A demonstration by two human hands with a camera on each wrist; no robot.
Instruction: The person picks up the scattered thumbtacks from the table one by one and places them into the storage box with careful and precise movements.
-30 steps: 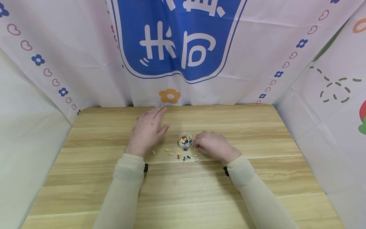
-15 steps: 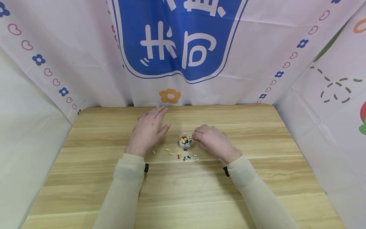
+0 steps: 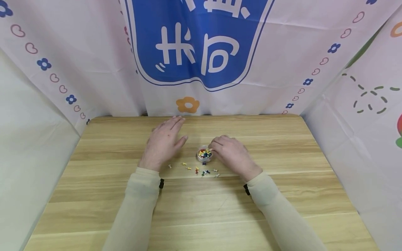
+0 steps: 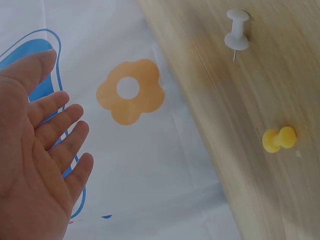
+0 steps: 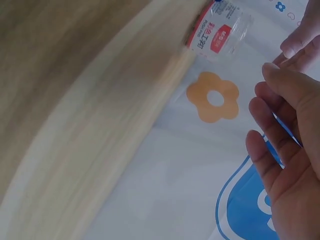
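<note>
Plastic jar: right hand, hold unclear, has moved closer; left hand stays outstretched.

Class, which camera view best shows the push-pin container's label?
The right wrist view: the label shows large and partly legible. Head shows the container from above, no readable label; left wrist shows neither.

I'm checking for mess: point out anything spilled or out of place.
Loose push pins lie scattered on the table, on the near side of the clear container; since others sit inside it, these look spilled.
</note>
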